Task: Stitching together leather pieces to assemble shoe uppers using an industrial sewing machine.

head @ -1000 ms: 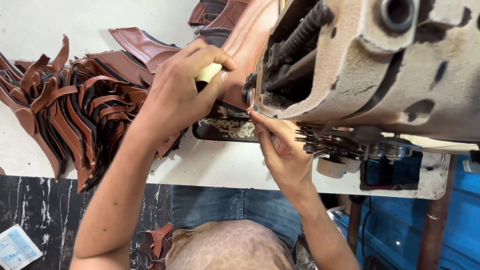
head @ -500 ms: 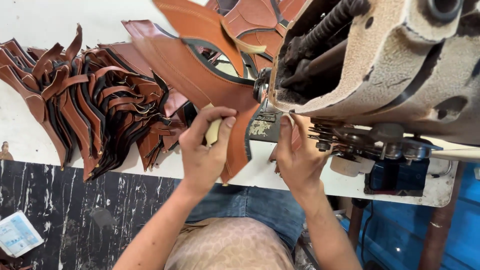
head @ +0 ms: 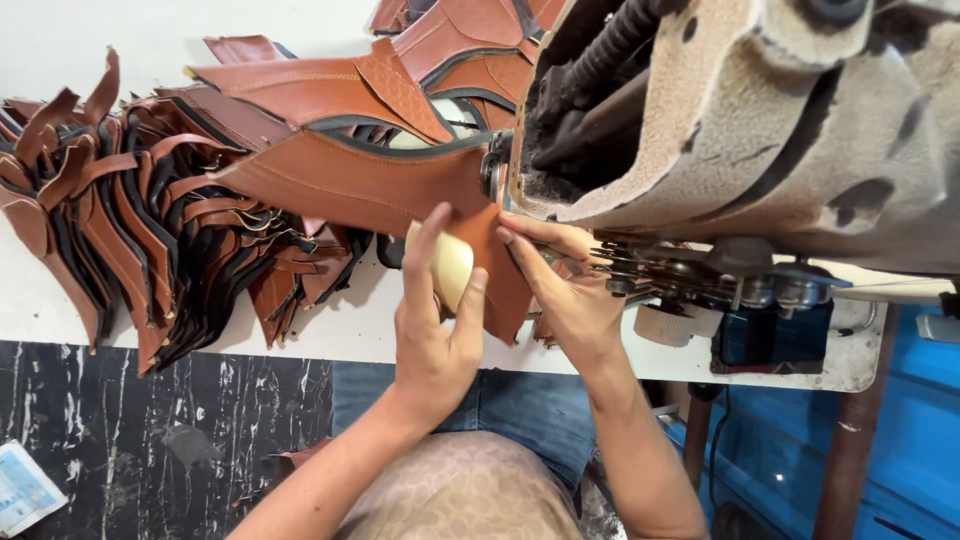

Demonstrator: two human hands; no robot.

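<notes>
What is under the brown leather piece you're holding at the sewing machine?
Under the leather piece shows a cream rounded object, gripped by the left hand, and the white table. The needle area is hidden.

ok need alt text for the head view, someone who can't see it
Two bare hands, left hand and right hand, hold a brown leather piece at a worn beige sewing machine; the left also grips a cream rounded object. A pile of brown leather straps lies on the white table.

Left hand (head: 436, 330) grips cream tool (head: 449, 268) against brown leather piece (head: 370, 185); right hand (head: 565, 295) pinches leather beside sewing machine (head: 740, 120).
</notes>
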